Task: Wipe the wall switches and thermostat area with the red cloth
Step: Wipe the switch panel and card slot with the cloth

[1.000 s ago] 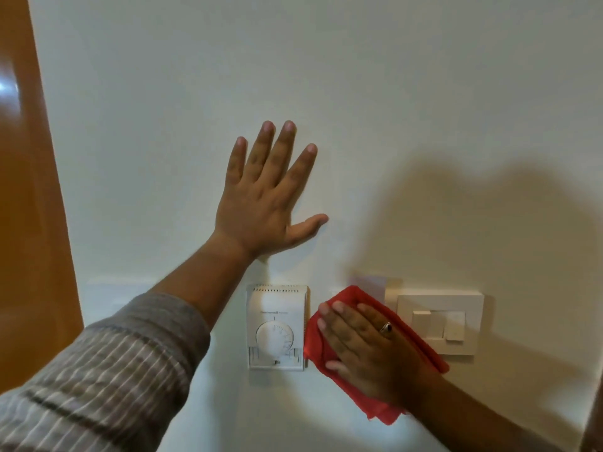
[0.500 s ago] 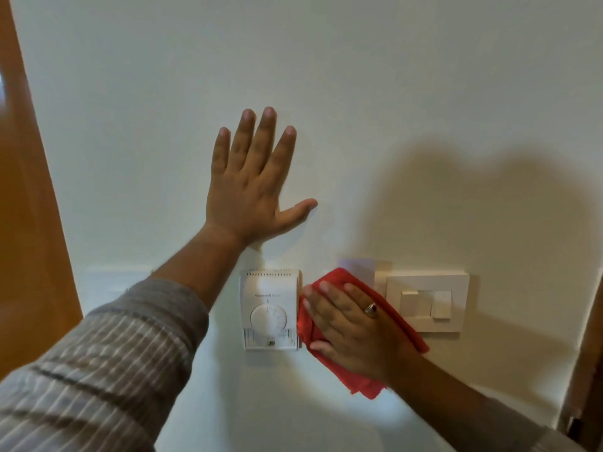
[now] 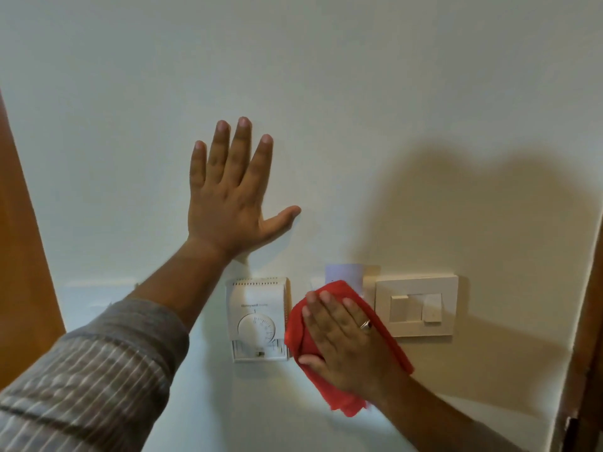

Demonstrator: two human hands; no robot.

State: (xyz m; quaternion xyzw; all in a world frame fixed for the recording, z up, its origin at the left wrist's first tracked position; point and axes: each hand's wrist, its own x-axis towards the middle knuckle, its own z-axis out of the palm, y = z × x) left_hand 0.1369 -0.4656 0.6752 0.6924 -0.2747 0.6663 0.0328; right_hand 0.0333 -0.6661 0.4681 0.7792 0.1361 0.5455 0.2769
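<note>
A white thermostat [image 3: 257, 318] with a round dial is fixed low on the white wall. To its right sits a cream switch plate [image 3: 416, 305] with two rocker switches. Between them my right hand [image 3: 342, 340] presses the red cloth [image 3: 339, 396] flat against the wall; the cloth's left edge touches the thermostat's right side and its right edge lies just short of the switch plate. A pale rectangular panel [image 3: 344, 274] shows above the cloth, mostly hidden by it. My left hand [image 3: 228, 197] rests flat on the wall above the thermostat, fingers spread, holding nothing.
An orange-brown wooden door or frame [image 3: 19, 223] runs down the left edge. A dark wooden edge [image 3: 587, 321] borders the wall on the right. My shadow falls across the wall above the switch plate.
The view has shifted slightly, so wall fixtures sit a little left and higher than a second ago. My right hand and cloth stay between thermostat and switch plate. My left hand stays planted.
</note>
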